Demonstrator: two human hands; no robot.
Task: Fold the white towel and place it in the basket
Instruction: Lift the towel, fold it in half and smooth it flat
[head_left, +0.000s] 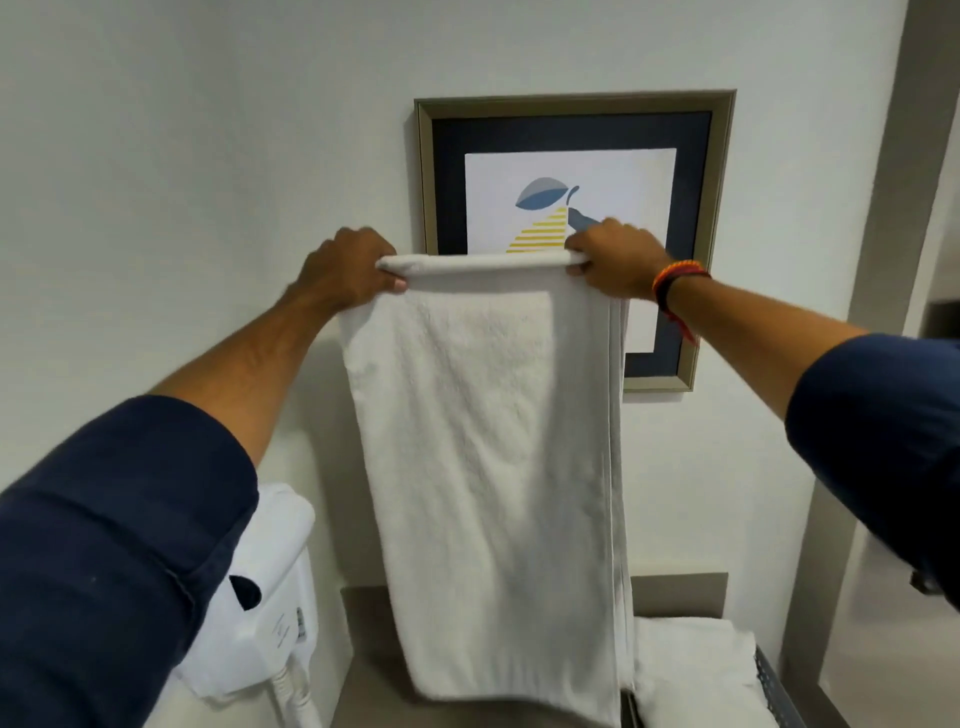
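Note:
The white towel (488, 467) hangs in the air in front of the wall, folded lengthwise into a long strip with several layered edges down its right side. My left hand (348, 270) grips its top left corner and my right hand (615, 257) grips its top right corner, stretching the top edge level. The towel's lower end hangs just above the countertop. The basket (771, 680), grey and perforated, shows at the bottom right, with another folded white towel (691, 670) lying in it.
A framed picture (711, 234) hangs on the wall behind the towel. A white wall-mounted hair dryer (265, 613) sits at the lower left. A grey countertop (363, 691) with a low backsplash runs beneath. A door frame stands at the right.

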